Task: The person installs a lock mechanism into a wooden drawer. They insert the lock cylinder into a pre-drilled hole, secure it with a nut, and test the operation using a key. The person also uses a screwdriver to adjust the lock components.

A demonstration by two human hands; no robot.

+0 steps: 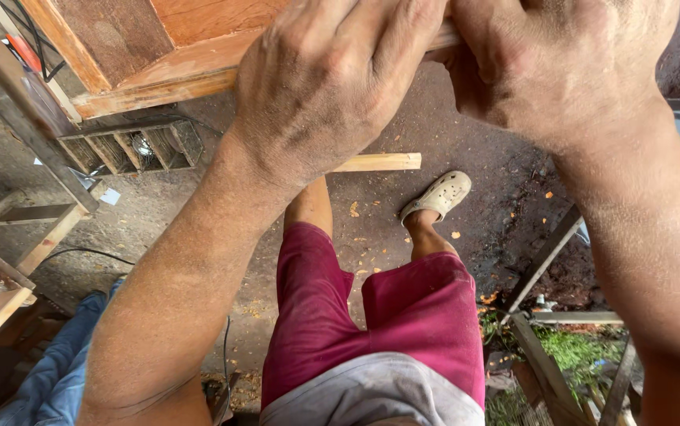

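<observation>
My left hand and my right hand are both raised close to the camera at the top of the head view. Each is closed over the lower edge of a reddish-brown wooden panel with a framed border, which fills the upper left. The fingertips of both hands are hidden behind the wood or cut off by the frame's top. Below the hands I see my own legs in dark red shorts and a pale perforated clog on the ground.
A thin wooden strip lies on the dark dirt floor among wood shavings. A wire cage and timber frames stand at left. Blue cloth lies at lower left. Wooden slats and green weeds sit at lower right.
</observation>
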